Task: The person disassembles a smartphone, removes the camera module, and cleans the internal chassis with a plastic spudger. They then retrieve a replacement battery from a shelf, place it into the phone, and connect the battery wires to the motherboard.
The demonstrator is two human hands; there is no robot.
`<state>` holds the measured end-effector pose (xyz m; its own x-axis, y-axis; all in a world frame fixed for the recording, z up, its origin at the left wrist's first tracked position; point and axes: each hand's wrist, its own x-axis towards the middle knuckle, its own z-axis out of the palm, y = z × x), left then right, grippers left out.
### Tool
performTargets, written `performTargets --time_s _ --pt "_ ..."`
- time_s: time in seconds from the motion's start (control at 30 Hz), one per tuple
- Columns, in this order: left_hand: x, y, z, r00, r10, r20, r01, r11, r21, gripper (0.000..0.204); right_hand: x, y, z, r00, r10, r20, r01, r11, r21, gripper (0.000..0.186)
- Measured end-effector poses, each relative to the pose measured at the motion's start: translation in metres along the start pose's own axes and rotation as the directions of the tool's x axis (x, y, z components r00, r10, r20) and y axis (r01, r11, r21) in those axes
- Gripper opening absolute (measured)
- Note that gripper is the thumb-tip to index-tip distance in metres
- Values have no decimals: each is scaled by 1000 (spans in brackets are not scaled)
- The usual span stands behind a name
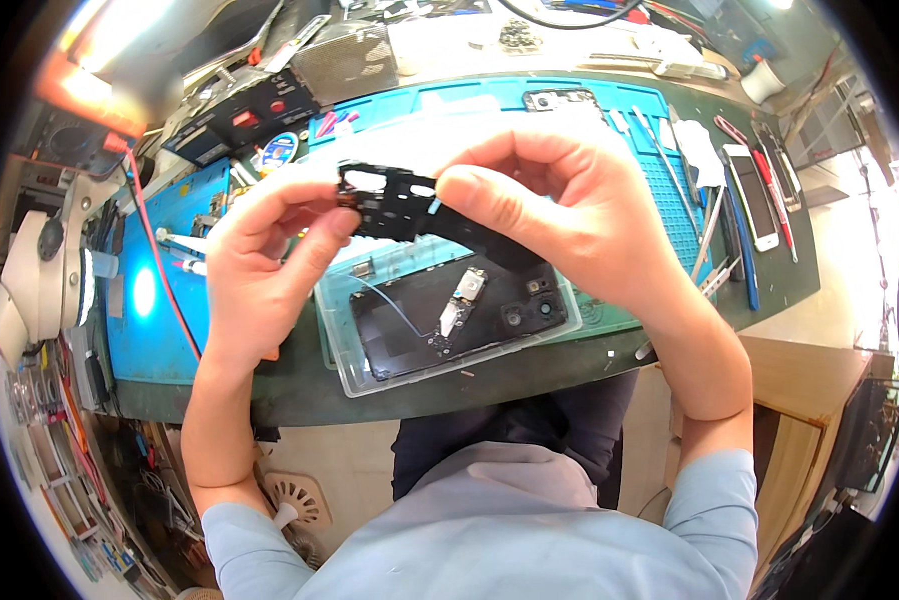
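Observation:
Both my hands hold a black phone inner cover (387, 212) with several cut-outs, raised above the bench. My left hand (259, 250) pinches its left end between thumb and fingers. Thumb and curled fingers of my right hand (559, 200) grip the other end, and part of the piece is hidden behind them. Below lies a clear plastic tray (354, 388). Inside it rests a dark phone body (389, 345) with camera openings at its right end. On that sit a small circuit board piece (466, 290) and a thin blue-grey cable (394, 305).
A blue-green work mat (389, 95) covers the back, with another opened phone (561, 100) on it. Tweezers (659, 150), screwdrivers and a white phone (749, 200) lie at the right. A black power unit (239, 115) stands back left; a red cable (154, 240) crosses the blue mat (134, 345).

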<state>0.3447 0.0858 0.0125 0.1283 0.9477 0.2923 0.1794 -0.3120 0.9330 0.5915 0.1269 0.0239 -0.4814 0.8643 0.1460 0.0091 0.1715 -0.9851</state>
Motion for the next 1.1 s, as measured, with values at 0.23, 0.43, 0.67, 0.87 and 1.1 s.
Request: performTargets --time_s 0.23,0.43,0.67,0.87,1.1 --pt "6 0 -4 933 330 146 -360 873 329 22 6 4 -5 993 84 81 -87 996 34 29" --pt "3 0 2 864 485 133 -500 797 339 26 4 4 0 962 98 255 -128 987 102 35" --pt "9 -4 5 856 517 24 -500 814 295 36 7 5 2 999 -9 54 -10 936 352 32" --pt "4 -5 -4 971 238 5 -238 971 29 37 6 6 -2 999 -41 28 31 951 307 32" --pt "-2 4 3 990 -36 135 74 956 -284 33 2 13 7 996 -16 92 -8 969 248 31"
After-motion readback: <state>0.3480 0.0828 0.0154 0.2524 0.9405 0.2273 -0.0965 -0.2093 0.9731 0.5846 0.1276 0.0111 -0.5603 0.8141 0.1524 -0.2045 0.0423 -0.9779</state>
